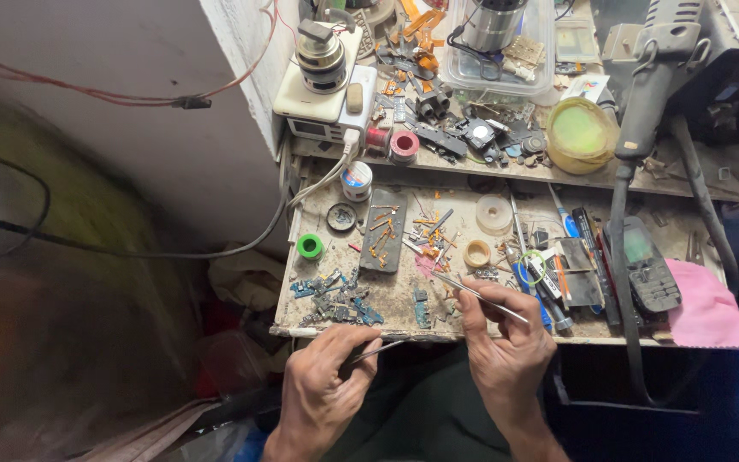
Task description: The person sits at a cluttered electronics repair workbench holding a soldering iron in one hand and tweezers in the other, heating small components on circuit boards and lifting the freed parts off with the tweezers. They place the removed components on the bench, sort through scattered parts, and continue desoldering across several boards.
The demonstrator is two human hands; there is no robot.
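The right hand [506,338] rests at the front edge of the cluttered counter [395,295], its fingers [485,295] pinched around a pair of thin metal tweezers [472,293] whose tips point up and left, toward the dark phone back panel [384,231] that lies flat near the middle of the counter. The left hand [322,385] sits lower, just off the counter's front edge and below the panel, its fingers curled closed around a slim dark tool [374,351] whose tip points right, toward the right hand; what kind of tool it is cannot be told. Several small orange parts lie on the panel and just to its right. Below and left of the panel is a scatter of small blue circuit boards [335,295]. Left of the panel sits a green tape roll [309,246]; right of it are a clear tape roll [494,212] and a smaller tan one [476,253]. Well to the right of the panel lie a dark keypad phone [647,269] and, past it, a pink cloth [712,312] at the counter's corner. On the shelf above the panel stand a red wire spool [404,146] and a yellow-lidded round tub [581,133].
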